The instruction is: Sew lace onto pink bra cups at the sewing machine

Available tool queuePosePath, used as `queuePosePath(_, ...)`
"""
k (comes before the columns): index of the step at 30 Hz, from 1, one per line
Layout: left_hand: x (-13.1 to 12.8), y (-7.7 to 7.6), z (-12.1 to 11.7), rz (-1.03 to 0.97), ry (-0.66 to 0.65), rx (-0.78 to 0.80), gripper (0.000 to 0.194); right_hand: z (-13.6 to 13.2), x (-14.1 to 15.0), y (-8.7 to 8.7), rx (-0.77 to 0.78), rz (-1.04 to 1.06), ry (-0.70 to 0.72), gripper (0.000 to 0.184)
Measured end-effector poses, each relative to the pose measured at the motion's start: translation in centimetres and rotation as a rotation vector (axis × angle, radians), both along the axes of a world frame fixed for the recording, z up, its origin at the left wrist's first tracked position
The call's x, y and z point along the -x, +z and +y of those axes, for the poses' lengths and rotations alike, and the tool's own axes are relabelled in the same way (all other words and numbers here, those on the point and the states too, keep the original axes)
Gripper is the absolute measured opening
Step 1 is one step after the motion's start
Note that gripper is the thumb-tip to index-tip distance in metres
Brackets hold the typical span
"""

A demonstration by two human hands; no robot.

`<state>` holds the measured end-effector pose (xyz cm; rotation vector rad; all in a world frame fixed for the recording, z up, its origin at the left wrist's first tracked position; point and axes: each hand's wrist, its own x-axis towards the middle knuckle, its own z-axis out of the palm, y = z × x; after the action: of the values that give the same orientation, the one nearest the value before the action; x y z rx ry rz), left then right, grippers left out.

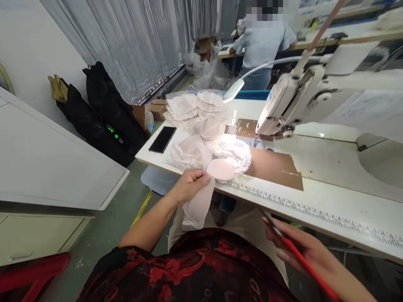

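In the head view, the thin, pale-pink, lace-trimmed fabric (199, 205) drapes over the front edge of the white sewing table (343, 199) and could slide lapward if its overhang pulls. The left hand (190, 184) pinches it between thumb and fingers; the right hand (304, 245), blurred, has fingers curled around a slender red-handled tool (299, 255).

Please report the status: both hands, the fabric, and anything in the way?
Left hand pinching pale fabric. Right hand holding red-handled tool, apart from fabric. Phone beside fabric, not between the hands.
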<state>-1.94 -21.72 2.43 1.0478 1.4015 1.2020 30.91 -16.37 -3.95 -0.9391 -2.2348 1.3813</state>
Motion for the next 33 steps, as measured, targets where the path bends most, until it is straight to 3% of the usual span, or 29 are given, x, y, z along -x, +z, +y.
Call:
queuePosePath(2,-0.3,-1.3,-1.3,0.005,-0.017,0.025,0.030,-0.3,3.2,-0.1,0.141,-0.043,0.134,0.047)
queuePosePath(5,-0.4,-2.9,-2.9,0.030,-0.026,0.056,0.030,-0.7,7.0,0.1,0.239,-0.027,0.199,0.051)
queuePosePath(9,-0.2,-4.0,-4.3,0.109,-0.042,0.045,0.029,-0.9,9.2,0.2,0.306,0.017,0.278,0.050)
queuePosePath(19,0.6,-5.0,-5.9,0.127,-0.071,0.076,0.032,0.0,11.5,0.5,0.040,-0.019,0.434,0.051)
queuePosePath(27,0.8,-5.3,-5.6,0.087,-0.098,0.057,0.031,0.6,12.3,1.2,-0.110,-0.058,0.481,0.058)
queuePosePath(33,1.1,-5.6,-5.5,0.079,-0.119,0.050,0.033,0.7,12.3,0.5,-0.162,-0.069,0.481,0.047)
